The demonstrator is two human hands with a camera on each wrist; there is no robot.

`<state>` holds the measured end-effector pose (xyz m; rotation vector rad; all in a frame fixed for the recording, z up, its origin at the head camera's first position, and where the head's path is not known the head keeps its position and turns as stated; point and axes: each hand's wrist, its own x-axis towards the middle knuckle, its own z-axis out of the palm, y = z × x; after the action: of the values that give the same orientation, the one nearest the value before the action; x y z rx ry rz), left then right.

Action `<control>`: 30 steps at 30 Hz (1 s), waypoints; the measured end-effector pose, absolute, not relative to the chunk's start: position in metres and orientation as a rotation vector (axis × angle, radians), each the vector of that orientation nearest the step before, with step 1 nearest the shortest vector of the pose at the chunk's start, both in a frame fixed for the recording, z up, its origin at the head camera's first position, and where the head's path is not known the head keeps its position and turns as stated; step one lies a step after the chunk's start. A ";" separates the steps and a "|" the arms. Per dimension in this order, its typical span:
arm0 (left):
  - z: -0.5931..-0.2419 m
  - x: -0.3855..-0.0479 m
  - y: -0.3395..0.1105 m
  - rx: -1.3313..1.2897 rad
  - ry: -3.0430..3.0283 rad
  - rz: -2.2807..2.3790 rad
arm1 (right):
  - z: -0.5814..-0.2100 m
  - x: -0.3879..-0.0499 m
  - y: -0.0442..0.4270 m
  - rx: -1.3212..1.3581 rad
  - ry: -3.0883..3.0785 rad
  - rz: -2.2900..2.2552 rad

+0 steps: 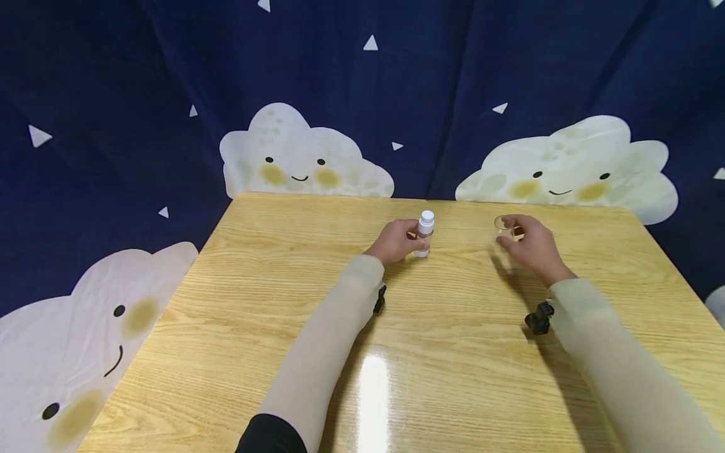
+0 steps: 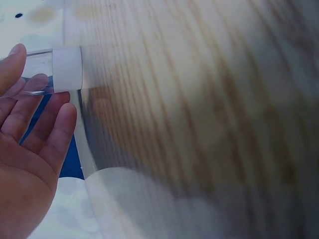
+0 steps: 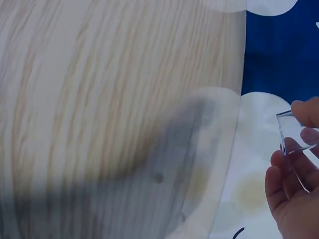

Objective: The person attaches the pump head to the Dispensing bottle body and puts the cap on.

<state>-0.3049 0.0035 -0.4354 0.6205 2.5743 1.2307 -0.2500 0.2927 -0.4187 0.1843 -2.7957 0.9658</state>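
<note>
A small upright bottle (image 1: pixel 426 224) with a white top, a clear middle and a white base is at the far middle of the table. My left hand (image 1: pixel 394 241) holds it from the left, between thumb and fingers. The left wrist view has the bottle's white base (image 2: pixel 67 68) right by the tabletop; whether it touches, I cannot tell. Off to the right, my right hand (image 1: pixel 532 244) pinches a clear, cup-like piece (image 1: pixel 503 228) by its sides. That clear piece (image 3: pixel 286 133) is raised above the table in the right wrist view.
The wooden table (image 1: pixel 272 277) stretches across the view, with a bright glare strip near its front. Behind it hangs a dark blue curtain (image 1: pixel 340 63) with white clouds and triangles. A small black device (image 1: pixel 540 318) sits at the right wrist.
</note>
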 end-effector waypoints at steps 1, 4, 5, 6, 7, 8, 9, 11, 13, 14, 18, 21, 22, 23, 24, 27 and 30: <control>-0.435 -0.305 0.003 0.620 2.576 1.231 | -0.418 -0.250 0.291 0.189 -2.794 0.971; -0.436 -0.305 0.003 0.609 2.573 1.245 | -0.414 -0.250 0.284 0.205 -2.789 0.988; -0.436 -0.305 0.003 0.605 2.571 1.250 | -0.413 -0.250 0.281 0.207 -2.790 0.991; -0.436 -0.305 0.003 0.601 2.569 1.255 | -0.412 -0.250 0.279 0.213 -2.788 0.996; -0.437 -0.305 0.003 0.599 2.569 1.258 | -0.411 -0.250 0.277 0.225 -2.782 0.998; -0.438 -0.305 0.003 0.596 2.568 1.259 | -0.411 -0.251 0.275 0.236 -2.775 0.993; -0.438 -0.305 0.003 0.597 2.570 1.261 | -0.410 -0.251 0.274 0.247 -2.767 0.985; -0.439 -0.305 0.003 0.598 2.572 1.259 | -0.410 -0.251 0.270 0.260 -2.748 0.971; -0.440 -0.305 0.003 0.603 2.574 1.261 | -0.409 -0.252 0.267 0.257 -2.730 0.980; -0.440 -0.305 0.003 0.609 2.576 1.259 | -0.408 -0.252 0.266 0.247 -2.728 0.985; -0.439 -0.305 0.004 0.623 2.582 1.253 | -0.406 -0.251 0.260 0.196 -2.729 1.035; -0.438 -0.304 0.003 0.624 2.583 1.253 | -0.405 -0.251 0.256 0.201 -2.720 1.060; -0.438 -0.304 0.003 0.624 2.583 1.252 | -0.405 -0.251 0.254 0.212 -2.714 1.075; -0.437 -0.304 0.003 0.623 2.581 1.252 | -0.405 -0.251 0.253 0.226 -2.704 1.090; -0.437 -0.304 0.003 0.622 2.580 1.251 | -0.405 -0.251 0.252 0.240 -2.693 1.105; -0.437 -0.303 0.003 0.619 2.579 1.252 | -0.405 -0.252 0.249 0.280 -2.655 1.142; -0.438 -0.303 0.002 0.617 2.577 1.257 | -0.405 -0.253 0.244 0.301 -2.621 1.158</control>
<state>-0.3029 0.0021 -0.4379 0.6175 2.5771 1.2573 -0.2526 0.2441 -0.4053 0.3006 -2.6214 1.1583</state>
